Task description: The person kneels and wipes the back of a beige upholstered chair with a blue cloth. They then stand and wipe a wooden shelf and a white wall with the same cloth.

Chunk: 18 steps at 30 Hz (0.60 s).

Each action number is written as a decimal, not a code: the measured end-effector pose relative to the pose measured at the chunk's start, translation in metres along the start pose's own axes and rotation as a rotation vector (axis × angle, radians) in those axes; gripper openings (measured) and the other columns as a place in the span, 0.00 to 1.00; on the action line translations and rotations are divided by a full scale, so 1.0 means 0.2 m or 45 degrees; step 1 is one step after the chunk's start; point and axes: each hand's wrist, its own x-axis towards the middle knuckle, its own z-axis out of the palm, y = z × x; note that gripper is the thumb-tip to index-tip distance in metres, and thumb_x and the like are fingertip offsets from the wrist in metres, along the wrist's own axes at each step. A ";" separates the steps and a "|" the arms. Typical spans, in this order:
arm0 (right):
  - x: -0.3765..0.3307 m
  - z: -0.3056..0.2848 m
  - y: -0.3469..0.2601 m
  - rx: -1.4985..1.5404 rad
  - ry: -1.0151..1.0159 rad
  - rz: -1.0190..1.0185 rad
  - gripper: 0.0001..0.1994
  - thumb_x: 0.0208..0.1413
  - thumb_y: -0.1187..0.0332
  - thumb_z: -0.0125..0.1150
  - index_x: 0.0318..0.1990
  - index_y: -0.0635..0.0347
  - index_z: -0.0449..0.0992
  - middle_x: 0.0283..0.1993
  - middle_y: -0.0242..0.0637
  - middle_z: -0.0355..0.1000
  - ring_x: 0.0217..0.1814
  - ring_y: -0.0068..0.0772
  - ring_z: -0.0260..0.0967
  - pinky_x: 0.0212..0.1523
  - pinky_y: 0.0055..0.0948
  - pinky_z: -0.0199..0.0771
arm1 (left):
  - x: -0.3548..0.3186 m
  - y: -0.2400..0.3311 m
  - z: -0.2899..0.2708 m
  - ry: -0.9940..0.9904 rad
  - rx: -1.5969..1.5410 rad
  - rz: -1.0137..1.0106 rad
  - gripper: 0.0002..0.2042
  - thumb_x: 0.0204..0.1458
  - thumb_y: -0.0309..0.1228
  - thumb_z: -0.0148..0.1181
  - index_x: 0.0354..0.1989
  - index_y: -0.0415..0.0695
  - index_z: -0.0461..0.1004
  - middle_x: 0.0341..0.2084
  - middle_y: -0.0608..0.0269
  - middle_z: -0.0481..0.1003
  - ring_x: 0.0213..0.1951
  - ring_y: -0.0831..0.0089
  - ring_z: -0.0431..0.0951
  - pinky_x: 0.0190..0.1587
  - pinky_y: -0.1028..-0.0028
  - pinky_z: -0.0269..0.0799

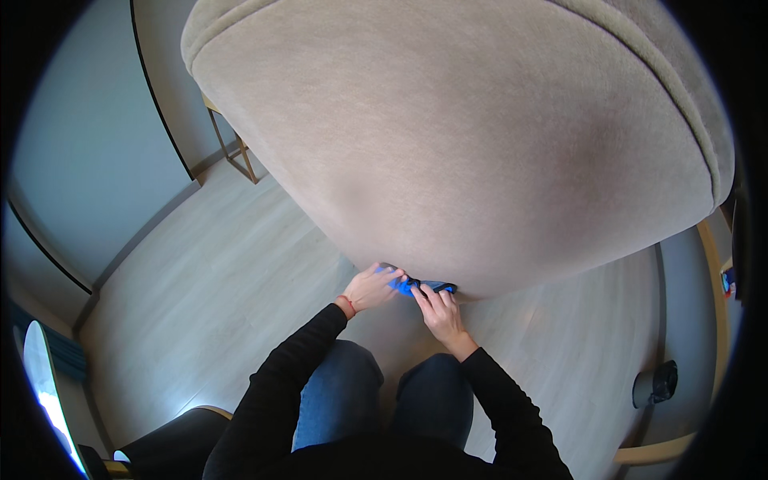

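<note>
A small blue item with black edging lies against the lower edge of a large beige upholstered seat back. Its exact kind cannot be made out, as my fingers cover much of it. My left hand, with a red cord on the wrist, grips its left end. On the other side, my right hand pinches the item near its middle and right part with bent fingers. Both hands are close together, in front of my knees.
Pale wood-look floor spreads around the furniture. At the far left stands a thin-legged metal-framed table near the wall. A dark waste bin with a black liner is at the right. A bright screen sits at the lower left.
</note>
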 end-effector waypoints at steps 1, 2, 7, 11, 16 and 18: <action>0.03 -0.02 -0.01 -0.011 0.043 0.006 0.19 0.48 0.72 0.61 0.51 0.57 0.79 0.48 0.30 0.73 0.37 0.29 0.66 0.39 0.29 0.72 | 0.02 -0.01 -0.02 -0.070 -0.068 -0.106 0.16 0.50 0.45 0.57 0.40 0.47 0.73 0.39 0.61 0.69 0.41 0.64 0.71 0.47 0.61 0.67; 0.09 -0.04 -0.03 -0.009 0.127 0.014 0.19 0.48 0.73 0.61 0.51 0.56 0.79 0.49 0.30 0.73 0.37 0.29 0.66 0.39 0.29 0.72 | 0.04 -0.01 -0.05 -0.167 -0.144 -0.236 0.17 0.51 0.46 0.57 0.40 0.46 0.72 0.40 0.57 0.69 0.43 0.61 0.71 0.47 0.60 0.66; 0.55 -0.28 -0.11 -0.166 0.603 -0.031 0.14 0.51 0.72 0.65 0.47 0.49 0.83 0.52 0.29 0.73 0.41 0.27 0.62 0.43 0.23 0.68 | 0.41 -0.08 -0.28 0.554 -0.108 -0.656 0.23 0.52 0.49 0.57 0.42 0.39 0.70 0.42 0.36 0.65 0.48 0.34 0.65 0.60 0.43 0.53; 0.80 -0.41 -0.12 -0.274 0.863 -0.020 0.12 0.53 0.68 0.65 0.45 0.44 0.84 0.52 0.25 0.74 0.45 0.27 0.60 0.45 0.22 0.63 | 0.62 -0.17 -0.43 1.025 -0.076 -0.735 0.23 0.52 0.49 0.58 0.40 0.38 0.69 0.40 0.36 0.64 0.46 0.32 0.63 0.60 0.39 0.45; 0.67 -0.25 -0.12 -0.313 0.717 -0.080 0.13 0.52 0.67 0.64 0.46 0.46 0.82 0.47 0.22 0.73 0.42 0.29 0.58 0.45 0.25 0.62 | 0.48 -0.15 -0.36 0.689 -0.029 -0.525 0.17 0.50 0.44 0.58 0.32 0.42 0.67 0.34 0.45 0.63 0.34 0.45 0.66 0.33 0.55 0.62; 0.52 -0.19 -0.10 -0.309 0.572 -0.082 0.14 0.51 0.67 0.65 0.46 0.47 0.82 0.47 0.22 0.74 0.41 0.28 0.57 0.44 0.25 0.62 | 0.36 -0.09 -0.28 0.446 -0.074 -0.487 0.17 0.47 0.44 0.59 0.32 0.41 0.69 0.34 0.46 0.63 0.33 0.48 0.66 0.30 0.57 0.63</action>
